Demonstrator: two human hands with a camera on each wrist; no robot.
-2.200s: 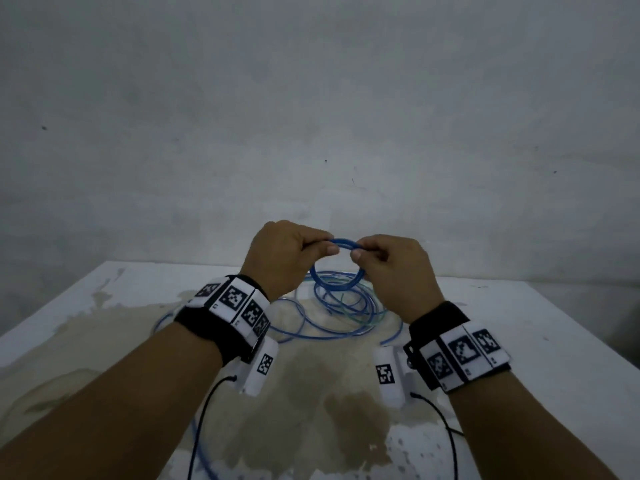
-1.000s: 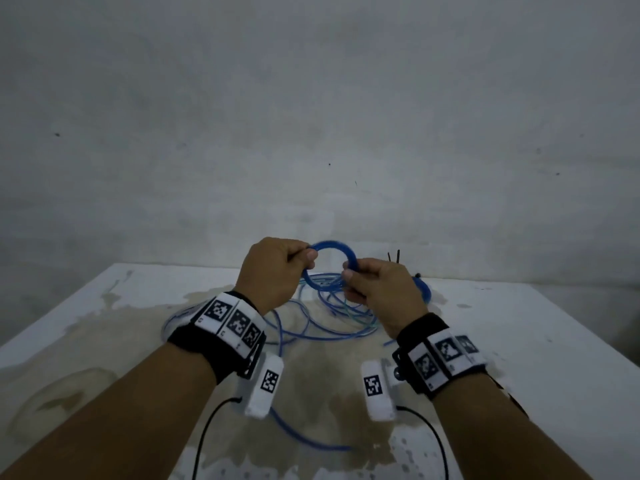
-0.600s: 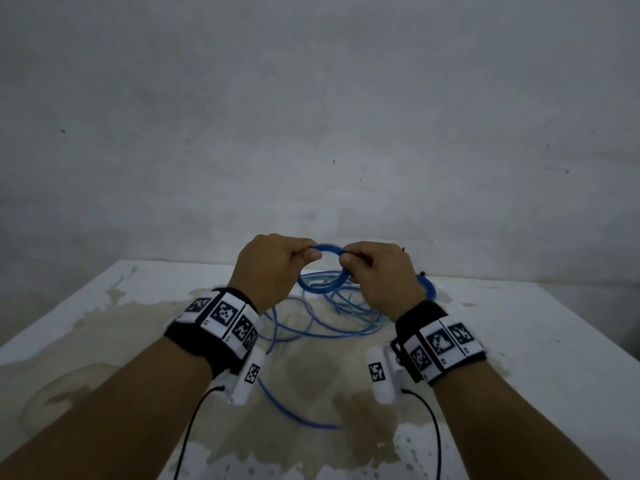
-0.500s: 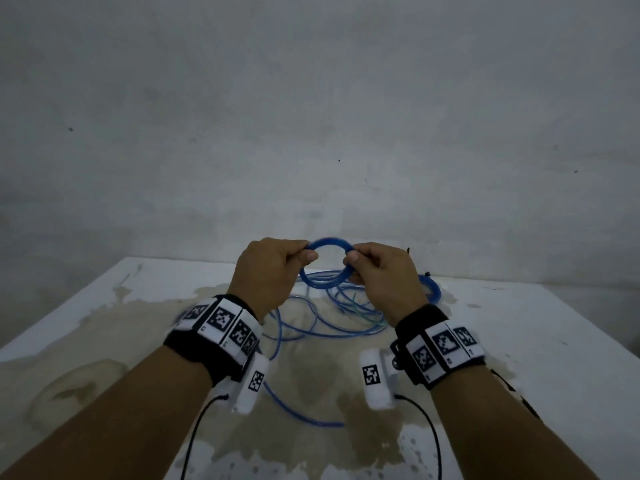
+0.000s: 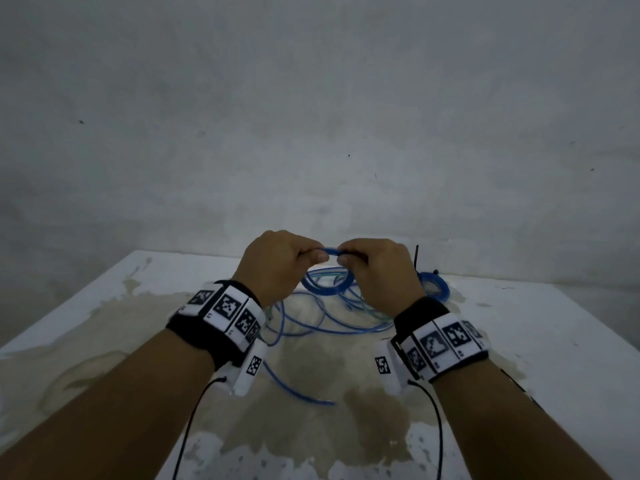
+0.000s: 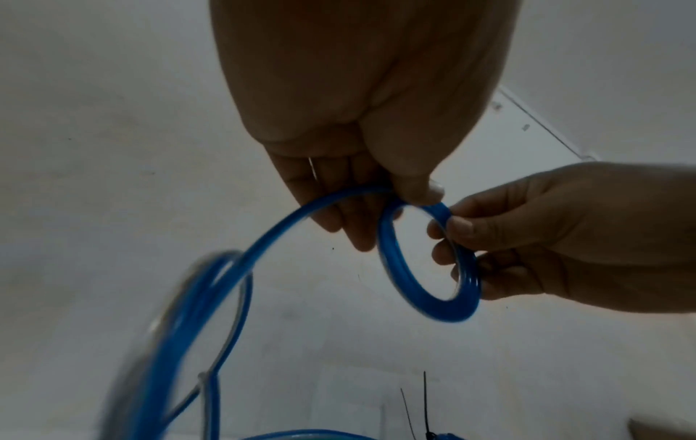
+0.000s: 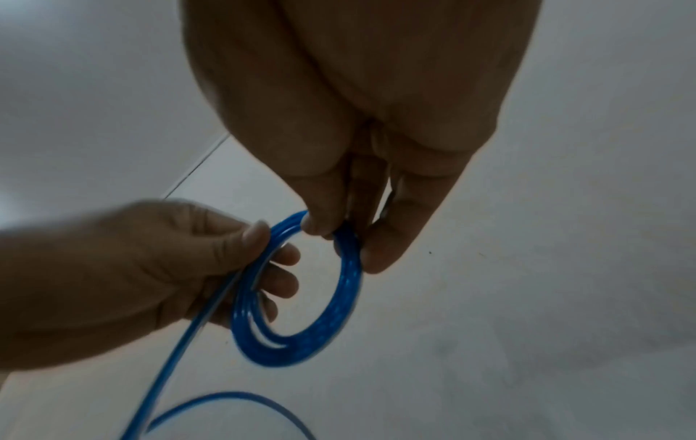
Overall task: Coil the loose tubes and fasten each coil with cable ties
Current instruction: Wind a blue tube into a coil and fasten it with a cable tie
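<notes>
We are holding a small blue coil [image 6: 429, 262] of tube up in the air between our two hands, clear of the table, so that each new turn can be laid onto it without dragging on anything below. The right hand [image 6: 565, 238] has its fingers curled through the ring and its thumb pressed on the outer edge, pinching the stacked turns together; this, we judge, is what keeps the springy tube from unwinding. The left hand [image 7: 124, 277] grips the opposite side of the ring, thumb on top and fingers curled inside it, and the free run of tube [image 6: 263, 238] leaves the coil at that hand, which seems placed there to feed and guide the next turn.

From the left hand the tube arcs down and away to the loose tangle of blue tube [image 5: 311, 320] lying on the table below and just beyond our hands, with one end trailing back toward our wrists. Most of that length looks uncoiled, so we judge the winding to be at an early stage.

Beyond the right hand, on the stained white table [image 5: 554, 341], lies a finished coil [image 5: 434, 285] with a black cable tie [image 5: 416, 258] standing up from it, set out of the way of the feeding tube.
</notes>
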